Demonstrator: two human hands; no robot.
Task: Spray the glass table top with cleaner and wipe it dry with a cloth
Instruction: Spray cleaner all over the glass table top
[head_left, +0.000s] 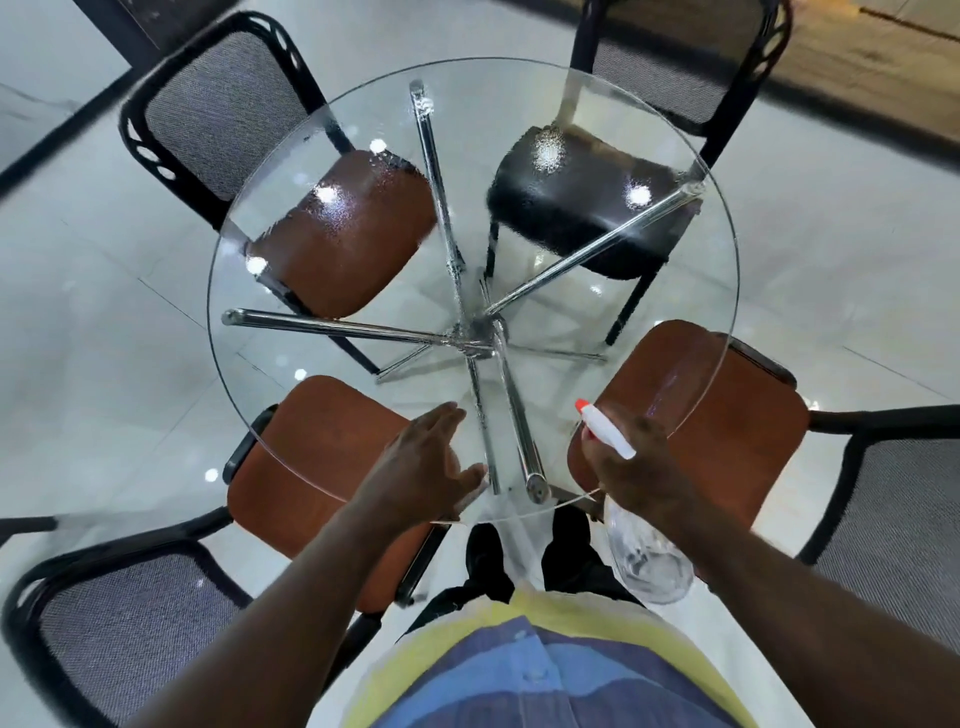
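Right grip (631, 462) curls round the neck of a clear spray bottle (649, 564) at lower right, nozzle over the round glass bench (519, 98). Left grip (426, 467) is spread, fingers straight, over the near rim at lower centre. Droplets bead the upper half.

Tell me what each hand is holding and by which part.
The right hand grips the spray bottle at its neck, below the head. The left hand holds nothing.

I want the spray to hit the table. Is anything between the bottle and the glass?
Nothing visible. The right hand holds the spray bottle over the near edge of the glass table top; the left hand is to the side.
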